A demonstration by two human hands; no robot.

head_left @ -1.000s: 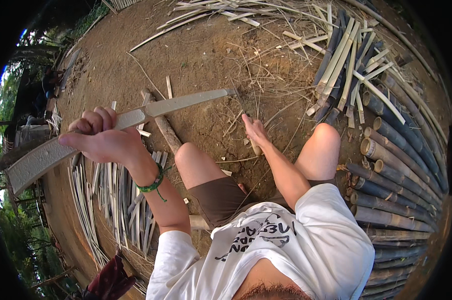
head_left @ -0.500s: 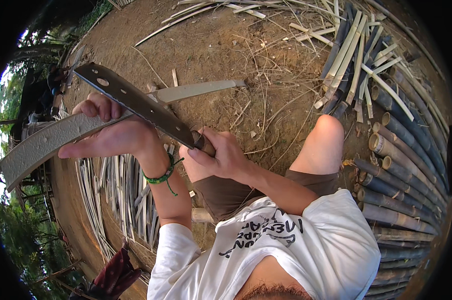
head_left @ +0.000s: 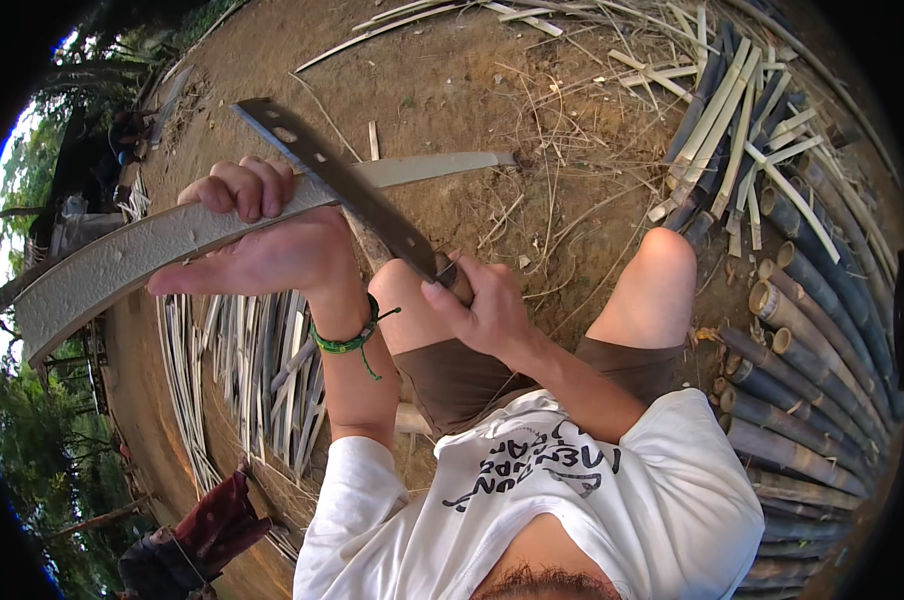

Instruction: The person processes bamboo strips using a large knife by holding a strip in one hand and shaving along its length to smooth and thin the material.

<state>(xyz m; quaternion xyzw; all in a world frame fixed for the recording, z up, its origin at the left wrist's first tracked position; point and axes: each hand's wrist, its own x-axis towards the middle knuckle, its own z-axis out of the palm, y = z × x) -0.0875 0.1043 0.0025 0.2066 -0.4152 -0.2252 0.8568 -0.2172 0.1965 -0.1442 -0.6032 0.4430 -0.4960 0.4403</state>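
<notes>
Pale split strip (head_left: 187, 236) lies across the left hand (head_left: 272, 262), fingers curled over it, thumb stretched out below. Looks light, stiff yet springy, likely splintery at the edges; best held mid-length, clear of the blade. Right hand (head_left: 490, 308) is closed round the handle of a big knife (head_left: 372, 208), blade crossing the strip; contact unclear. Bare earth ground (head_left: 442, 110) beyond both hands; split slats (head_left: 242, 375) below the left, poles (head_left: 802, 400) right of the right.
</notes>
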